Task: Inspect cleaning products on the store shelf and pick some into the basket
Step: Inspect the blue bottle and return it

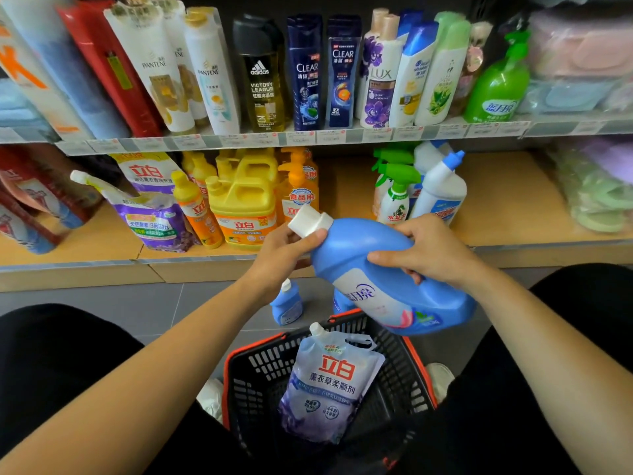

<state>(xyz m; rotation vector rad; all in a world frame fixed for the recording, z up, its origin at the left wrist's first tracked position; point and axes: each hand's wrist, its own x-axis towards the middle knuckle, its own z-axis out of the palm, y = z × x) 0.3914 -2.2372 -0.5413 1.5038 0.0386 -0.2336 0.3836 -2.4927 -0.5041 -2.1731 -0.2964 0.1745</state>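
Holding a big blue detergent bottle [383,269] tilted in the air, the person keeps it between both hands just above the far rim of the black shopping basket [239,378] with its orange-red trim: the left hand [284,255] is wrapped round the neck under the white cap [310,222], thumb pressed to the shoulder, and the right hand [428,250] is clasped over the upper body near the moulded handle. By its bulk the bottle looks full and heavy, a stiff plastic shell with a smooth, probably slippery skin, so the handle and the neck seem the sure places to grip, with the base kept supported as it goes down. Its label carries white Chinese characters that I cannot read surely at this angle. Below the hands, inside the basket, lies a soft refill pouch [329,385] printed 立白 in red and 薰衣草柔顺剂 beneath; it would sag and shift under weight. Beyond the left hand, on the lower shelf [507,214], stand yellow 立白 jugs [243,204], orange pump bottles marked 食品用 and a purple 立白 pouch [150,214]; beyond the right hand are green-trigger sprays [394,193] and white angled-neck bottles. Farther up, the labels read PANTENE, adidas VICTORY LEAGUE, CLEAR and LUX. Two small blue bottles [286,303] stand on the floor under the left wrist.
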